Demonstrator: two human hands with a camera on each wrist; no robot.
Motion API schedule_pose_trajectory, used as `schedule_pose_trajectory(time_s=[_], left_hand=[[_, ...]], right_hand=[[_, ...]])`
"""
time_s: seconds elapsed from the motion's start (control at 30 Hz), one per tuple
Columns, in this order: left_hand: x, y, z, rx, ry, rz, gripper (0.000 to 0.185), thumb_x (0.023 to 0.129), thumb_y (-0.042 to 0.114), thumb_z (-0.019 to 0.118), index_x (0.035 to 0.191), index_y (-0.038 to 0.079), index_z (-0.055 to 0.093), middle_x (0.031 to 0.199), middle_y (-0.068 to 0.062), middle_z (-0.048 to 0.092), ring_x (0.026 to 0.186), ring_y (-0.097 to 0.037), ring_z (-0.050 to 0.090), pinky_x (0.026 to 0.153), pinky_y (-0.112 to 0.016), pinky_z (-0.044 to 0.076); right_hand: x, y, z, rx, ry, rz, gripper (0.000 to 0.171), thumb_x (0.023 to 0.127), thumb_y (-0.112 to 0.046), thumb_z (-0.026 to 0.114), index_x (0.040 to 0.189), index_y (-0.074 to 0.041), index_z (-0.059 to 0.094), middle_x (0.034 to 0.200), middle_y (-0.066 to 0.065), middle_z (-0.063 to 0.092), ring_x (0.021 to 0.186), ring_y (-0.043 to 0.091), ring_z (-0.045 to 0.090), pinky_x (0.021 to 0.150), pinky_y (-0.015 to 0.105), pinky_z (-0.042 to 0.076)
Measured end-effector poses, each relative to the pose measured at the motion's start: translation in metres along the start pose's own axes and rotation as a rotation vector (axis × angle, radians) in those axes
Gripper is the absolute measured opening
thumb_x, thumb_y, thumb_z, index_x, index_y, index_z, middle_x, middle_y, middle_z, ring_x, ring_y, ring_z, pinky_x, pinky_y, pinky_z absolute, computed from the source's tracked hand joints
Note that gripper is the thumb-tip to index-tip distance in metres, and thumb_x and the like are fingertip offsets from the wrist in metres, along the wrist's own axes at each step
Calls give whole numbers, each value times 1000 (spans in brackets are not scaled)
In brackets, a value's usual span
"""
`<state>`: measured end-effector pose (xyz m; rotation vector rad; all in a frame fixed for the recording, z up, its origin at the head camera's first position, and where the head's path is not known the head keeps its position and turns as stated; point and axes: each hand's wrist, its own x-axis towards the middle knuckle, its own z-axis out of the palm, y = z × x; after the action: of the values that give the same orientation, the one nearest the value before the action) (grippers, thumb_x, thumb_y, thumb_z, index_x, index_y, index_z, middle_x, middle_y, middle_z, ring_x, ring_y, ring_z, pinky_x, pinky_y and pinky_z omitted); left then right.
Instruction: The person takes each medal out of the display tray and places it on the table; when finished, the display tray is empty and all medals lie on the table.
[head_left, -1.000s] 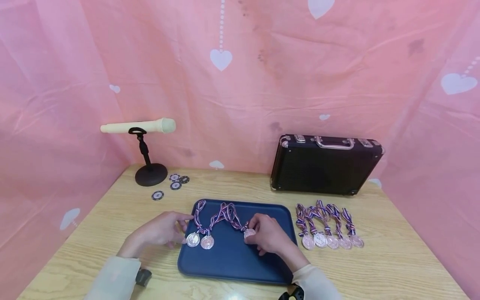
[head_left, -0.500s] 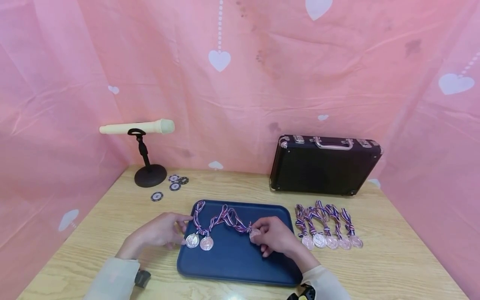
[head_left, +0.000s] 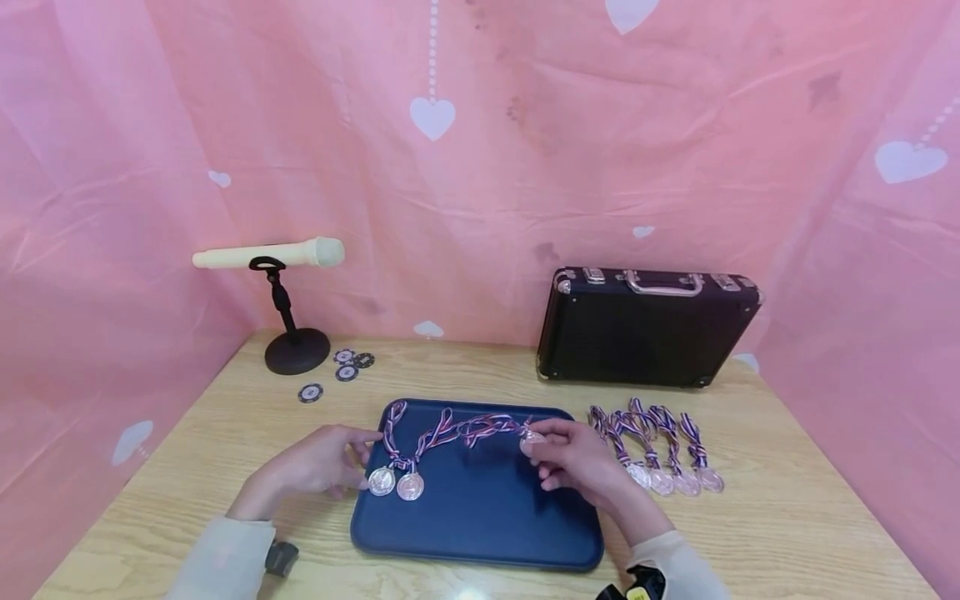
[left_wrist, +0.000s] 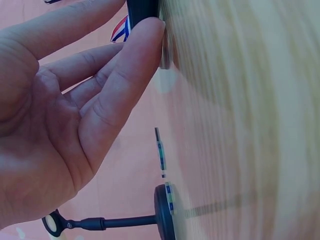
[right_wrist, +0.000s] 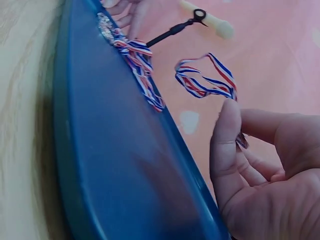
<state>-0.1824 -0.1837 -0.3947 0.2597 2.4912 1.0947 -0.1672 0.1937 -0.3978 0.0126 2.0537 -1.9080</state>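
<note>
Wooden table (head_left: 787,517), blue tray (head_left: 480,525), black case (head_left: 645,333), microphone stand (head_left: 296,350), poker chips (head_left: 345,367), row of medals (head_left: 667,454)

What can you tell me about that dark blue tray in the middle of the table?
The tray is a dark blue, shallow rectangle with rounded corners and a low raised rim, plastic by its look. It lies flat on the wooden table. Two medals with striped ribbons rest on its left part. The left hand touches its left edge. The right hand holds a third medal above its right part, lifted off the surface.
</note>
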Motion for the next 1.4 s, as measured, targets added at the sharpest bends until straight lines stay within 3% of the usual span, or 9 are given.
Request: schedule_pose_trajectory(time_s=[0.2,0.3,0.5,0.63,0.9,1.0,1.13,1.3,1.4], left_hand=[[1,0,0,3,1,6,73,83,-5,83,150,6,58,105,-7,62,78,-20,63,60,-36,61],[0,0,0,5,1,-8,73,83,-5,83,151,6,58,106,-7,63,76,-20,63,61,-36,61],[-1,1,-1,-1,-1,-12,72,83,-5,83,150,7,58,106,-7,62,71,-21,62,60,-36,60],[-3,2,-1,-5,-1,7,72,83,-5,82,150,5,59,106,-8,62,77,-21,62,59,-37,60],[-3,1,-1,4,-6,27,71,83,-4,83,149,4,59,105,-7,63,84,-19,63,60,-37,61],[-3,0,0,9,-6,29,71,83,-4,83,149,4,59,105,-7,63,83,-19,63,59,-36,61],[-3,-1,0,9,-10,37,71,82,-4,84,149,4,59,104,-6,63,82,-19,63,59,-36,60],[-2,-2,-1,10,-16,44,71,83,-2,84,150,5,58,106,-7,64,83,-19,63,59,-36,61],[-1,-2,-2,12,-15,43,71,84,-2,84,150,5,58,106,-7,64,85,-19,63,60,-36,62]], right_hand=[[-11,-5,-25,115,135,13,58,100,-11,71,148,8,44,85,-1,69,63,5,61,59,20,59],[-19,-8,-44,141,189,10,53,101,-12,70,147,4,48,84,-2,70,64,4,61,60,19,59],[-39,-5,-95,256,277,-29,12,104,-9,66,110,-18,71,81,-4,72,65,5,62,62,19,58],[-53,0,-132,373,295,-56,25,105,-5,62,97,-23,76,83,-4,73,67,6,65,64,19,60],[-77,10,-182,608,418,-64,29,105,-3,61,88,-17,81,80,-1,76,68,9,71,65,21,62],[-81,13,-191,530,530,14,31,104,-8,65,81,-22,81,77,-4,76,68,7,72,65,21,63],[-82,23,-202,329,639,123,35,102,-11,70,73,-31,74,73,-6,76,65,6,73,64,23,63],[-81,39,-213,69,605,155,34,102,-11,68,77,-33,72,72,-6,75,63,5,72,64,25,64],[-81,43,-217,-49,568,148,17,102,-11,67,92,-20,77,73,-6,75,63,7,73,64,27,65]])
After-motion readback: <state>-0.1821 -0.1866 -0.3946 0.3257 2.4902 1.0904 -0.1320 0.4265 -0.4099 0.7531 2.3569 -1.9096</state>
